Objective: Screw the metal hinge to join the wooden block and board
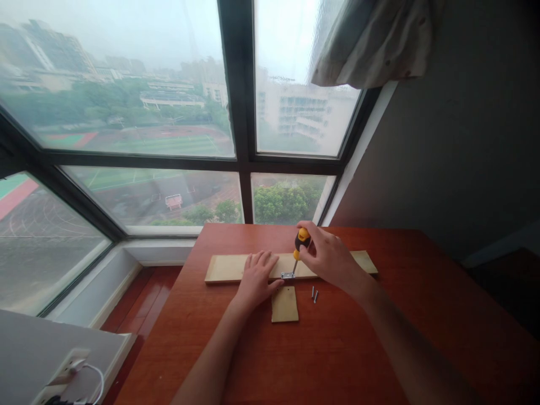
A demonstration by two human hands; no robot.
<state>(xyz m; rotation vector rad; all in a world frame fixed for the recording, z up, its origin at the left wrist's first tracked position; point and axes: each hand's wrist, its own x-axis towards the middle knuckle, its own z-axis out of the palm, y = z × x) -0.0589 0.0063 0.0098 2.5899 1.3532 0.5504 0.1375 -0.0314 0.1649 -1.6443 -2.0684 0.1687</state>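
My right hand point(327, 252) is closed around the handle of a yellow and black screwdriver point(302, 241). Its shaft points down at the right end of a small metal hinge point(288, 275), which sits at the near edge of a long pale wooden board point(225, 269). Fingers stretched out, my left hand point(258, 278) lies flat on the board, with the thumb near the hinge's left end. Just below the hinge is a small wooden piece point(285, 306) with holes along its top. Two screws point(314, 295) lie to its right. The screwdriver's tip is too small to make out clearly.
The reddish-brown table point(202, 349) stands against large windows with dark frames point(242, 163). A curtain point(375, 45) hangs at the upper right beside a dark wall point(442, 152). At lower left, a white plug point(78, 367) with a cable sits in a wall socket.
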